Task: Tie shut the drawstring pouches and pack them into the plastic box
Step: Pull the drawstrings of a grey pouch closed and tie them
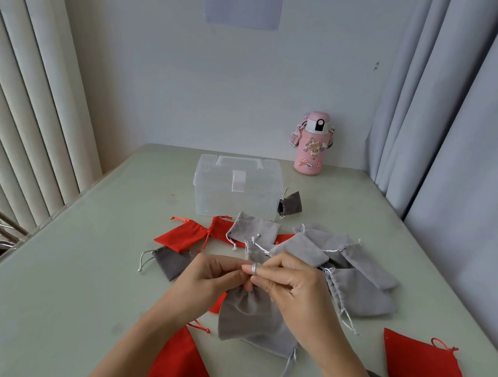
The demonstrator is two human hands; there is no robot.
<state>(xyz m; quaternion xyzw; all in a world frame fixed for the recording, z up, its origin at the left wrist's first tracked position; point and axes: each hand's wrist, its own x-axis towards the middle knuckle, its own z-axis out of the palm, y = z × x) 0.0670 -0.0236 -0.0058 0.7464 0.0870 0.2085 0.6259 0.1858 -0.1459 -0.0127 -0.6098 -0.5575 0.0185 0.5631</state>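
Grey pouch (pixel 248 315): it hung over the near middle of the table (pixel 62 289), with its mouth bunched into pleats between the two hands.
Left hand (pixel 214 275): its fingers were curled and pinched the gathered mouth from the left.
Right hand (pixel 287 287): it was pressed against the left hand, fingers curled and nipping the same mouth.
Cord (pixel 255 268): a pale loop seemed wound round a fingertip. Whether a knot had formed could not be told.
Under the hands: another grey pouch (pixel 275 342) lay flat, its cords trailing loose.
Loose pouches: a grey heap (pixel 355 290) lay beyond the hands, red pouches (pixel 183 236) were scattered to both sides, and a dark pouch (pixel 291 204) rested just beside the box.
Plastic box (pixel 238 186): it stood at the far middle of the table with the lid down, and no pouch showed through its clear wall.
Progress: judged early. Nothing looked packed, most mouths lay open or slack, and the lid would need lifting.
Beyond: a pink bottle (pixel 311 144) stood by the wall.
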